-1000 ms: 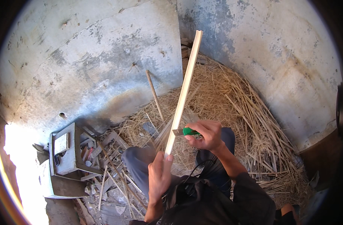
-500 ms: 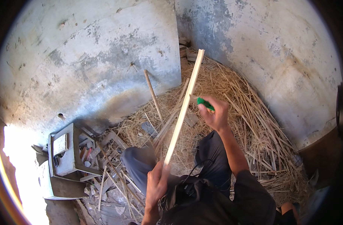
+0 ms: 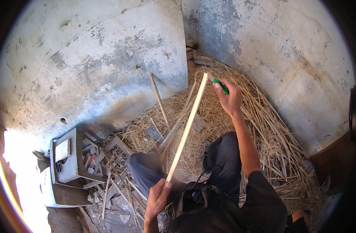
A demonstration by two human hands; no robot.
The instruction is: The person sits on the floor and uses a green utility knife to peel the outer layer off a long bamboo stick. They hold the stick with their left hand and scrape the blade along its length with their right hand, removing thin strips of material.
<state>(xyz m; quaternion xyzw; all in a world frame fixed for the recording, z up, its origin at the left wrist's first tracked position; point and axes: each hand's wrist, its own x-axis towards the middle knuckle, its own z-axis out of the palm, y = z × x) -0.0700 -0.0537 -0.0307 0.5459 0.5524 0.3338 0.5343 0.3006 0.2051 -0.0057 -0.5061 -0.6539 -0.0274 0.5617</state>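
A long, pale strip of wood or bamboo (image 3: 188, 128) slants away from me, its near end gripped by my left hand (image 3: 158, 196) above my lap. My right hand (image 3: 230, 98) is closed round the green handle of a knife (image 3: 221, 86). The blade points left, close beside the strip's far tip; whether it touches the wood I cannot tell. Both my forearms are bare, and my bent knees (image 3: 224, 151) lie beneath the work.
Shavings (image 3: 216, 116) and loose thin strips (image 3: 263, 112) cover the floor ahead and right. A stick (image 3: 159, 99) stands tilted near the wall (image 3: 119, 50). To the left, a worn open wooden box (image 3: 71, 163) stands beside scraps. Another wall (image 3: 286, 70) closes the right side.
The knife has travelled along the strip to its far end, my right hand moving up and right. My left hand has drawn the strip back toward me.
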